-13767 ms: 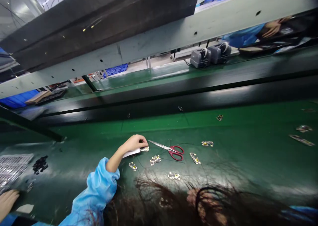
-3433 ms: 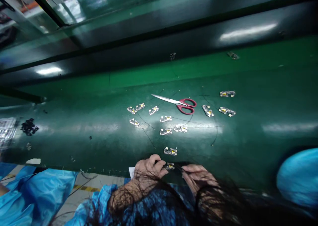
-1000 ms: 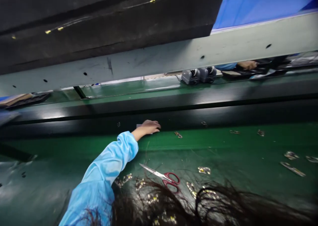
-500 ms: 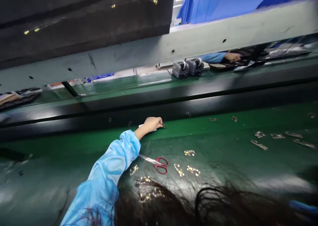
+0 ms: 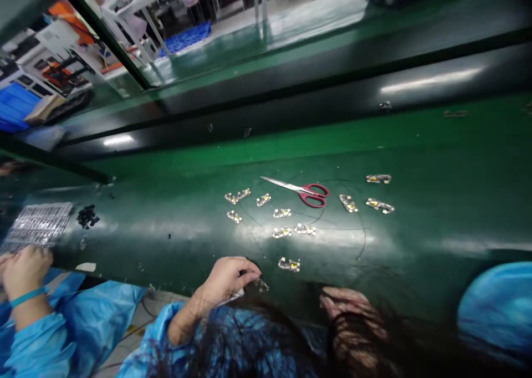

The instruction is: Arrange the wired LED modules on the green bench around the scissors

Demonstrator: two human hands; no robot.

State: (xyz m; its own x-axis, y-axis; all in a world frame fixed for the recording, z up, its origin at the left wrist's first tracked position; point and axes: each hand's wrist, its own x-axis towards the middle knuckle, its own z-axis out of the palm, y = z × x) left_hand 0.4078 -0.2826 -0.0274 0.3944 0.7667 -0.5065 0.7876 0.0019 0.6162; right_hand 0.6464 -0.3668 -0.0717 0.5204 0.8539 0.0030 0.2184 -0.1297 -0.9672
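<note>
My left hand (image 5: 226, 281) rests at the near edge of the green belt (image 5: 415, 145), fingers curled in a pinch on a small circuit board (image 5: 261, 284). A white slip of paper (image 5: 234, 296) shows under the palm. My right hand (image 5: 344, 307) lies just right of it, veiled by dark hair, so its fingers are unclear. Several more small boards (image 5: 282, 233) lie spread on the belt beyond my hands. Red-handled scissors (image 5: 306, 191) lie among them, blades pointing left.
At the left a co-worker's hand (image 5: 22, 267) in a blue sleeve rests by a clear tray of parts (image 5: 38, 225). A heap of black bits (image 5: 87, 216) lies beside the tray. A black rail (image 5: 291, 103) borders the belt's far side. A blue cap (image 5: 496, 306) shows at lower right.
My left arm was stretched to the belt's far side, closing on a small board; it is now drawn back to the near edge. The view has tilted down.
</note>
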